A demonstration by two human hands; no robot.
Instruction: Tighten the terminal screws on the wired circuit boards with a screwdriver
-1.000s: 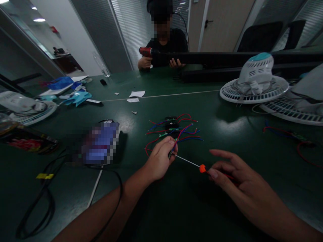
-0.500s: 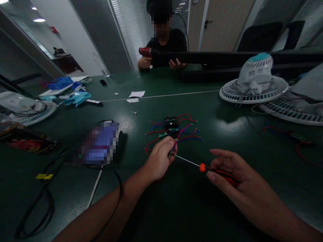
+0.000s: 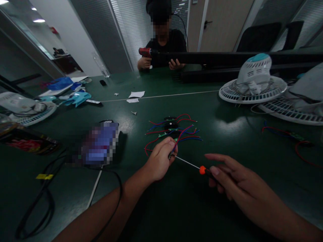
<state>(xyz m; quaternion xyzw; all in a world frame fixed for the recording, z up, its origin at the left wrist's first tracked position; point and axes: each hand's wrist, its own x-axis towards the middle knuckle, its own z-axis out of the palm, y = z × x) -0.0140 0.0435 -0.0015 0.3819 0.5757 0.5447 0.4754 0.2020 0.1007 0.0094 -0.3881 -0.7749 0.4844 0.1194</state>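
Near the middle of the green table, my left hand (image 3: 161, 158) is closed on a small circuit board (image 3: 171, 155) with red and blue wires coming off it. Most of that board is hidden by my fingers. A screwdriver (image 3: 188, 162) with an orange collar and dark handle has its tip at the board. My right hand (image 3: 234, 178) grips its handle between thumb and fingers, the index finger stretched out. Just beyond my left hand lie several wired circuit boards (image 3: 163, 134) with black parts and loose red and blue wire ends.
White fan-like housings (image 3: 253, 90) stand at the right, another (image 3: 30, 109) at the left. A blurred-out device (image 3: 101, 144) and black cables (image 3: 50, 198) lie left. Another wired board (image 3: 296, 136) lies right. Across the table, a person (image 3: 164, 40) holds a red power drill (image 3: 145, 52) against a long black bar (image 3: 227, 57).
My right thumb and fingers have shifted round the screwdriver handle, the thumb now on top of it. The left hand and the board stay nearly where they were.
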